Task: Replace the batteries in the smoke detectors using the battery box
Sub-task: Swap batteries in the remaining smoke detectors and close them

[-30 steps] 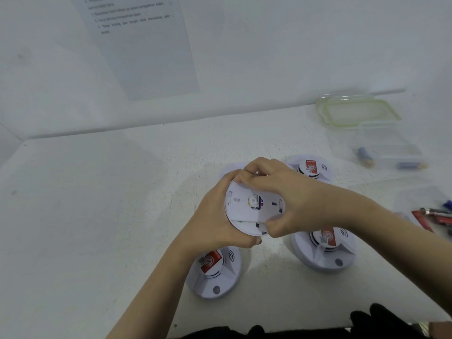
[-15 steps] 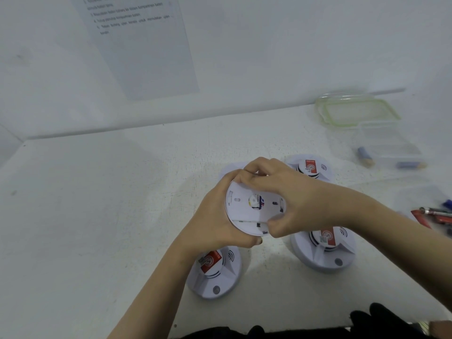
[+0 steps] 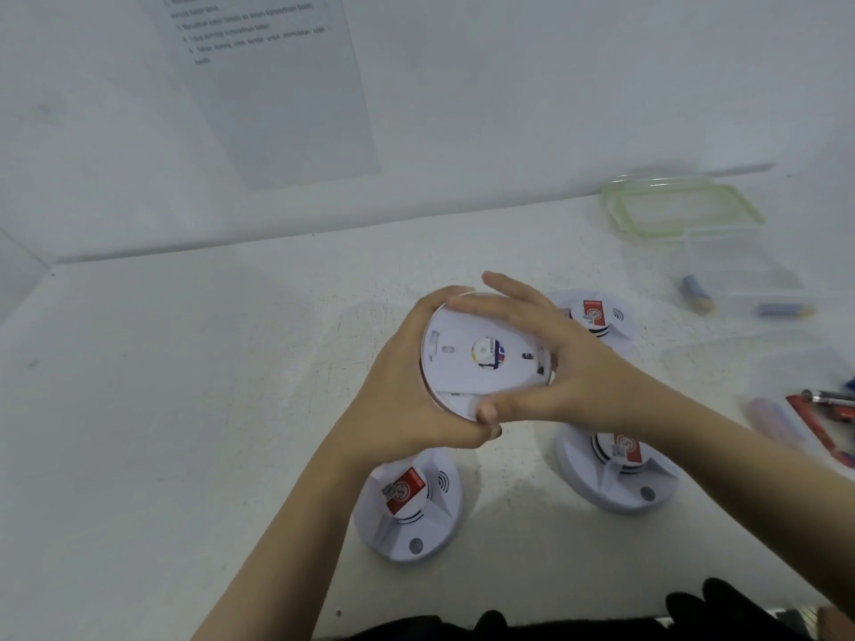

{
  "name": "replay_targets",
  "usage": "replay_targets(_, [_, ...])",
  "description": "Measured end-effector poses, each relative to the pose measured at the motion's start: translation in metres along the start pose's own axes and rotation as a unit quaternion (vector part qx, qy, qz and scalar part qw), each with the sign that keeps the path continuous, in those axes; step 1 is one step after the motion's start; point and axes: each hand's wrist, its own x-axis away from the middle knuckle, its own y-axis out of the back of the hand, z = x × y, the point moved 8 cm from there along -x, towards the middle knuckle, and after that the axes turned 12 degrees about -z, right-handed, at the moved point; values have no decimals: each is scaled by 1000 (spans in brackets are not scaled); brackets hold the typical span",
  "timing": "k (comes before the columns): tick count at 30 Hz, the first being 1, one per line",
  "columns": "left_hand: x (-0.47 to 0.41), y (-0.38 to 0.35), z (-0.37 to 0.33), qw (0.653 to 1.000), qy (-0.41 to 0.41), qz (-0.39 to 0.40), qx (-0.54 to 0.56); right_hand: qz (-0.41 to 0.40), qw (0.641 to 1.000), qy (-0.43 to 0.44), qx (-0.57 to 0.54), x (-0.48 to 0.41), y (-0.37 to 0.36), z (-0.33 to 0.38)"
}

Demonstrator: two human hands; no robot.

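Observation:
I hold a round white smoke detector [image 3: 481,353] above the table, its back plate facing me. My left hand [image 3: 398,400] cups it from the left and below. My right hand [image 3: 569,363] grips its right rim, fingers stretched over the top edge, thumb at the bottom. Three more white detectors with red labels lie face up on the table: one at the front left [image 3: 409,506], one at the front right [image 3: 615,469], one behind my right hand [image 3: 597,314]. The clear battery box [image 3: 745,275] at the right holds two blue batteries [image 3: 696,293].
The box's green-rimmed lid [image 3: 680,205] lies behind it by the wall. Red-and-silver batteries and a red wrapper [image 3: 828,409] lie at the right edge. A printed sheet [image 3: 277,85] hangs on the white wall. Dark clothing [image 3: 721,608] shows at the table's front edge.
My right hand's fingers have straightened and slid over the detector's top rim, and its thumb has moved to the bottom edge; the detector appears turned slightly. The left hand stays put.

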Motion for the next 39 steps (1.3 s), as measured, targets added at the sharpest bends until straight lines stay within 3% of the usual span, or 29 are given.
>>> replay_targets(5, [4, -2, 1, 1000, 7, 10, -12, -13, 993, -62, -96, 2, -2, -5])
replay_targets(18, [8, -8, 2, 999, 30, 36, -16, 41, 992, -104, -52, 2, 0, -13])
replay_targets(39, [8, -14, 4, 999, 30, 38, -15, 103, 992, -78, 4, -2, 4, -13])
